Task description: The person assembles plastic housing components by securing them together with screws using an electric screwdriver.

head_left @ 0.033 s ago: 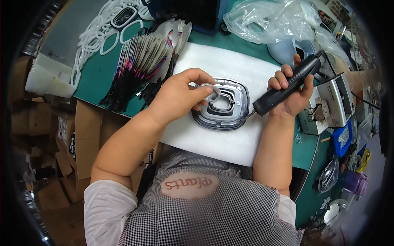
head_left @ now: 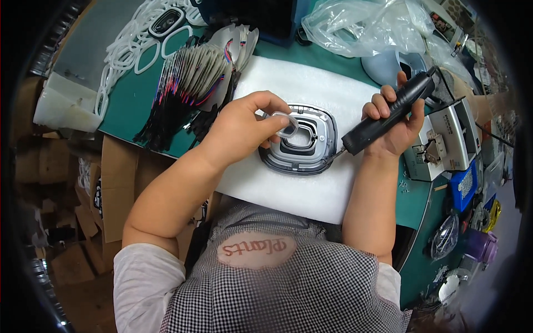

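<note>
My left hand (head_left: pixel 244 125) pinches a small clear plastic ring (head_left: pixel 288 126) between thumb and fingers. It holds the ring over the left part of a grey and black housing (head_left: pixel 305 164), a rounded square with an opening in its middle. The housing lies on a white foam sheet (head_left: pixel 266 191). In my right hand (head_left: pixel 397 125) is a black electric screwdriver (head_left: pixel 386 114), tilted so that its bit points down and left to the housing's right edge. Whether the bit touches the housing I cannot tell.
Left of the foam lie a fanned stack of grey pieces with wires (head_left: pixel 191 72) and several white ring gaskets (head_left: pixel 122 58). A clear plastic bag (head_left: pixel 366 28) and a light-blue shell (head_left: pixel 380 72) are at the back. To the right stand a screw feeder (head_left: pixel 444 139) and a blue tray (head_left: pixel 463 186).
</note>
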{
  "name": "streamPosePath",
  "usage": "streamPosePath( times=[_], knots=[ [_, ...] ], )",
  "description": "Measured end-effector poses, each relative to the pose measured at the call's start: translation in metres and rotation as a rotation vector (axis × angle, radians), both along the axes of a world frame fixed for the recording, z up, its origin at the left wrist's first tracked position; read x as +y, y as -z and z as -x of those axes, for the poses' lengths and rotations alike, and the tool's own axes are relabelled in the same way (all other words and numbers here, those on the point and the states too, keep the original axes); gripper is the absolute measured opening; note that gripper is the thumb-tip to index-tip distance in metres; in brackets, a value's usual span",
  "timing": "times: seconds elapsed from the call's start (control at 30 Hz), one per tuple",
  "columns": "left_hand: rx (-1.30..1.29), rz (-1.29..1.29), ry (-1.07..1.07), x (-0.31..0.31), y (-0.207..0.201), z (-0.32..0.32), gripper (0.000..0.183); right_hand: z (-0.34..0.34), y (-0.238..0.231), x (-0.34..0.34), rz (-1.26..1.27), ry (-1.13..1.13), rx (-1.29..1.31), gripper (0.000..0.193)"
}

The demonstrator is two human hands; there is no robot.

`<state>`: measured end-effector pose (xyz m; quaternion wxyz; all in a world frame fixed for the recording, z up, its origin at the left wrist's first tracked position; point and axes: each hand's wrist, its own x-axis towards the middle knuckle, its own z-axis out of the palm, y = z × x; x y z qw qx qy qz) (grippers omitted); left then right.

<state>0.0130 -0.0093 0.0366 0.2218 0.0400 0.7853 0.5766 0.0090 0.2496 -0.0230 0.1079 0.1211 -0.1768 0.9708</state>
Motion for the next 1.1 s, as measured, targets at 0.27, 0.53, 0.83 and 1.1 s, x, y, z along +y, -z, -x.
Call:
streamPosePath(
  times=[0.27, 0.53, 0.83, 1.1],
  knots=[
    [0.782, 0.586, 0.197, 0.016, 0.015, -0.005, 0.010, 0.001, -0.001, 0.001, -0.014, 0.020, -0.036, 0.054],
    [1.023, 0.647, 0.176, 0.024, 0.033, -0.005, 0.013, 0.001, -0.001, 0.000, -0.011, 0.028, -0.044, 0.053],
    [1.257, 0.647, 0.144, 0.026, 0.041, -0.008, 0.016, 0.001, -0.001, 0.001, -0.013, 0.013, -0.033, 0.053],
    [1.057, 0.642, 0.199, 0.025, 0.044, -0.002, 0.012, -0.001, -0.001, -0.001, -0.025, 0.029, -0.044, 0.050]
  ],
)
